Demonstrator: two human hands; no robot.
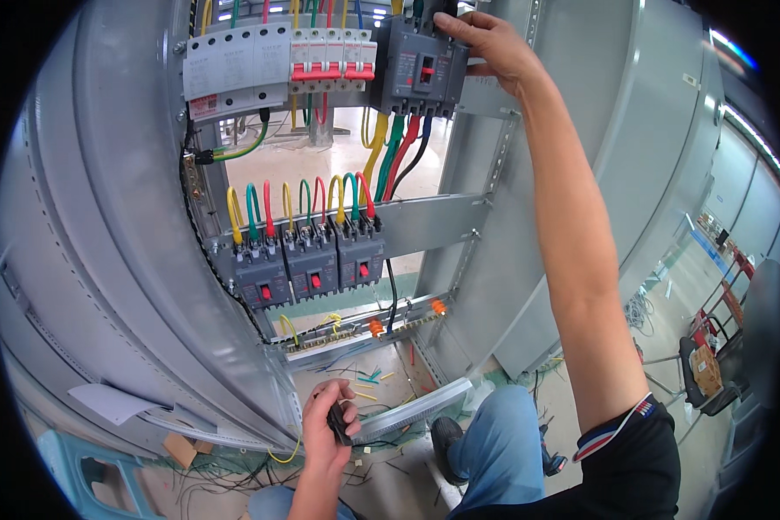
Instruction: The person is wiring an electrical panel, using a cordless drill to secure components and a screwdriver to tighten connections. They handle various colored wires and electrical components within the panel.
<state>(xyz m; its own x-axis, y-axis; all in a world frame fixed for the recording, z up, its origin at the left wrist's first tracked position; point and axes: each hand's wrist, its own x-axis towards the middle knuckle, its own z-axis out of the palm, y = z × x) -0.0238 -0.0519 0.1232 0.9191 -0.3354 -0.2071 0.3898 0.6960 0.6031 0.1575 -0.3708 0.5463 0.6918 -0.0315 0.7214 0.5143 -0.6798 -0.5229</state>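
In the lower middle, my left hand (322, 425) is closed around a small black part (338, 423), whose exact kind I cannot make out. My right hand (494, 50) reaches up to the upper right corner of a large dark grey circuit breaker (414, 76) with a red toggle. One digit presses at a black piece (445, 10) on the breaker's top edge, and the other fingers bend beside its right side. What they grip is partly hidden. Thick yellow, green, red and black cables (405, 143) leave the breaker's underside.
Left of the breaker sit miniature breakers (331, 65) with red levers and a white surge protector block (238, 69). Three smaller grey breakers (312, 269) are on the lower rail. Wire scraps (373, 379) lie in the cabinet base. A blue stool (91, 472) stands lower left.
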